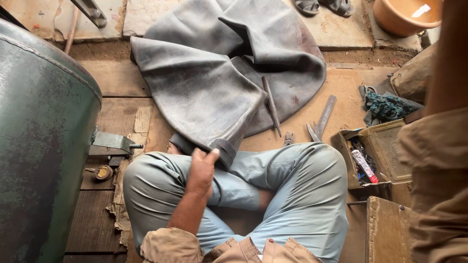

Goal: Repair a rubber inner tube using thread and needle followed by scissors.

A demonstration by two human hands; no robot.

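I sit cross-legged on the floor (341,92), and one big grey rubber inner tube (214,83) lies flattened and folded in front of my knees, its near folded edge coming right down to my left leg. My left hand (202,168) is curled partly shut at that near edge, the thumb tip raised and touching the rubber fold, the fingers bent in toward the palm; I cannot tell whether they pinch the rubber or only rest by it. My right hand is out of sight: only the right sleeve (438,185) shows at the edge of the view, so how far that hand is open I cannot tell.

On the tube lies one long metal file (271,104), slanting down toward me. Just beyond its tip sit one pair of pliers (288,139), and beside those one metal ruler (325,114) and one pair of shears (312,131). To my right stands one open box (378,151) holding one tube of glue (364,165) and small bits I cannot make out. Above it is one bunch of teal rag (387,107). Far off are two sandals (324,6) and one orange basin (404,17). One green metal tank (41,136) fills my left side.
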